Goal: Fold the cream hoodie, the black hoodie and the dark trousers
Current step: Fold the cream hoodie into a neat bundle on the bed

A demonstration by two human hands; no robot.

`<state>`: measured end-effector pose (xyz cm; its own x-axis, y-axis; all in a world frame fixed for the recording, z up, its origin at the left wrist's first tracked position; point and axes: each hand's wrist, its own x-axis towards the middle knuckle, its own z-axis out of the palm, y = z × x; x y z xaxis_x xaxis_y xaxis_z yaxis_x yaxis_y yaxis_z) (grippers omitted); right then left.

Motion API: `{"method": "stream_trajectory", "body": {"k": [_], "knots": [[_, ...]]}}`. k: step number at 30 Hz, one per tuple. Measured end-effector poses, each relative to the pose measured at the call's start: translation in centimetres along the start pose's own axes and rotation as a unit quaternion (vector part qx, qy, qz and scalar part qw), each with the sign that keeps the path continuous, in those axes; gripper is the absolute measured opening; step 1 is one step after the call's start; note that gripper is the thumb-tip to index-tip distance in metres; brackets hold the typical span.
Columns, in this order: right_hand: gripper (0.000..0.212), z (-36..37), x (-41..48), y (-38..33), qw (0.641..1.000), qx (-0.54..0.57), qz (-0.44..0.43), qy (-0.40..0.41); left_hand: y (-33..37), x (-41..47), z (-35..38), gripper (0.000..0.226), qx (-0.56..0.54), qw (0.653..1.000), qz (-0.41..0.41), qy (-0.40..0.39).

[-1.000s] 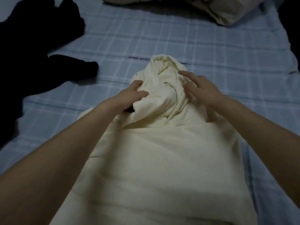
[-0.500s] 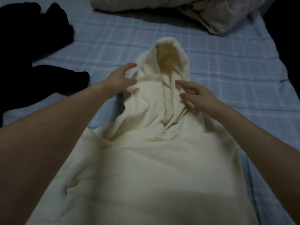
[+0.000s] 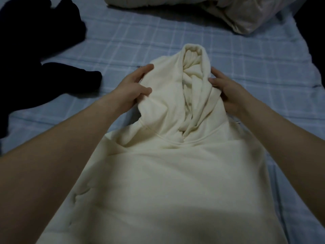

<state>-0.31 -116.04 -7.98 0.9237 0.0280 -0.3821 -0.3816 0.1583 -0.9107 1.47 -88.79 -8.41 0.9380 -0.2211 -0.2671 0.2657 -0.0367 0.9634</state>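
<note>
The cream hoodie (image 3: 167, 173) lies front up on the bed, its body running toward me and its hood (image 3: 191, 71) bunched at the far end. My left hand (image 3: 131, 87) grips the hood's left edge, thumb on top of the cloth. My right hand (image 3: 226, 90) holds the hood's right side, fingers curled round the fabric. A heap of black clothing (image 3: 31, 55) lies at the left; I cannot tell the black hoodie from the dark trousers in it.
The bed is covered by a pale blue checked sheet (image 3: 140, 36). A bundled beige duvet (image 3: 228, 11) lies along the far edge. Dark space (image 3: 314, 32) borders the bed's right side.
The hood stood open and stretched away half a second ago with both hands loose beside it. Both hands have now taken hold of its sides and drawn it together.
</note>
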Motion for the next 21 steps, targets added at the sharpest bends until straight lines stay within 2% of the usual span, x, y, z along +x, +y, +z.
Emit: {"method": "stream_trajectory", "body": {"k": [4, 9, 12, 15, 18, 21], "knots": [[0.051, 0.2, -4.6, -2.0, 0.998, -0.015, -0.052, -0.025, 2.7, -4.1, -0.2, 0.069, -0.079, 0.996, 0.022, -0.02], [0.047, 0.6, -14.4, -3.1, 0.994, -0.076, -0.073, -0.038, 3.9, -11.1, -1.2, 0.065, -0.11, 0.992, 0.009, -0.063], [0.044, 1.2, -20.1, 0.1, 0.983, -0.165, -0.068, -0.048, 1.5, -15.1, -1.9, 0.064, -0.061, 0.991, -0.054, -0.101], [0.049, 1.5, -23.6, 6.0, 0.97, -0.236, -0.036, -0.039, -2.6, -18.3, -2.2, 0.066, 0.057, 0.981, -0.118, -0.139], [0.05, 1.8, -24.7, 10.1, 0.97, -0.237, -0.034, -0.028, -5.4, -20.0, -2.1, 0.066, 0.083, 0.983, -0.106, -0.127], [0.05, 1.5, -24.3, 9.6, 0.97, -0.239, -0.035, -0.011, -5.1, -20.1, -2.0, 0.063, 0.128, 0.98, -0.088, -0.123]]}}
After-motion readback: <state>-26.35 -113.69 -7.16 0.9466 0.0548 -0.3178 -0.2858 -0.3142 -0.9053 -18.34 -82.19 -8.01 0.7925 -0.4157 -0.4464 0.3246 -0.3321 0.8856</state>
